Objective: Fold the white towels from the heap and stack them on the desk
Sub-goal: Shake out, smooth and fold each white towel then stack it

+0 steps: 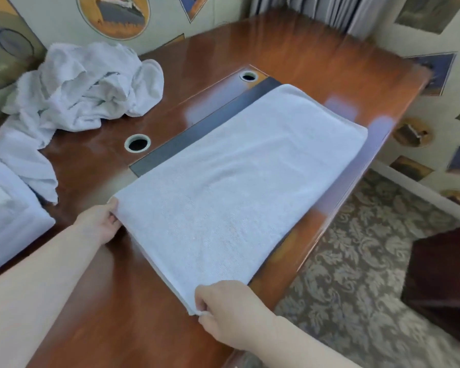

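Towel: white towel [239, 187] lies flat and already doubled on the wooden counter [316, 62], running away from the person along the right-hand side, its long right edge close to the counter's rim.
Left grip: left hand [101, 224] pinches the near-left corner, fingers tucked under the layers, thumb on top.
Right grip: right hand [231, 312] pinches the near-right corner, fingers curled around the edge, the cloth bunching a little at the knuckles.
Step in hand: looks like both near corners are about to travel over to the far end for the next fold; that's my read, not a certainty.
Heap: unfolded white towels [83, 94] sit crumpled at the back left, one tail trailing toward the folded stack [8, 208] at the left edge, so there's plenty more to come.
Risk one: the layers could slip apart if either pinch catches only the top ply, and the fold would land ragged.
Risk two: with that right edge so near the rim, a skewed pull may drag the towel off toward the patterned carpet [356, 274].
Risk three: uneven lift between the two hands would set the corners crooked, and the finished piece won't sit square on the stack.
Also in shot: two round cable holes [137, 142] and a dark inset strip [197, 131] showing beside the towel.
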`<control>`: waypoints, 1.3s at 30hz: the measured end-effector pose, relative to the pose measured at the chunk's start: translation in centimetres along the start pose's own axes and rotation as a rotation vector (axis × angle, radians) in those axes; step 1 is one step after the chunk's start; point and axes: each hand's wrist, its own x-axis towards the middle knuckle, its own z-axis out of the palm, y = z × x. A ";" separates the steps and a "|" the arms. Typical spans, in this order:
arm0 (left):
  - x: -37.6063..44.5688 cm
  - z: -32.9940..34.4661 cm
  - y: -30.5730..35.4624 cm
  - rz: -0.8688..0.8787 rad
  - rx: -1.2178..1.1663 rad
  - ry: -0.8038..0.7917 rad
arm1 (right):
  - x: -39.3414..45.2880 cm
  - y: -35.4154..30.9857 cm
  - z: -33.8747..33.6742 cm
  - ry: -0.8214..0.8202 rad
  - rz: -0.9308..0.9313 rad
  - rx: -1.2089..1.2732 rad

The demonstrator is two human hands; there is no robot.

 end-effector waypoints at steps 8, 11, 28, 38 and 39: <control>-0.1 -0.7 2.0 0.054 0.660 0.073 | 1.2 -2.2 1.1 -0.263 0.090 0.007; -1.3 0.4 4.5 0.319 1.502 0.271 | 0.9 -1.8 -0.4 -0.207 0.114 0.407; 2.9 6.9 -3.8 0.834 1.780 0.013 | 8.0 3.5 3.7 0.374 0.317 -0.230; 3.7 6.5 -5.0 0.996 1.712 0.121 | 20.9 8.3 -4.9 0.391 0.377 -0.222; 3.6 6.4 -5.0 0.998 1.710 0.117 | 20.4 9.9 -5.4 0.438 0.462 -0.223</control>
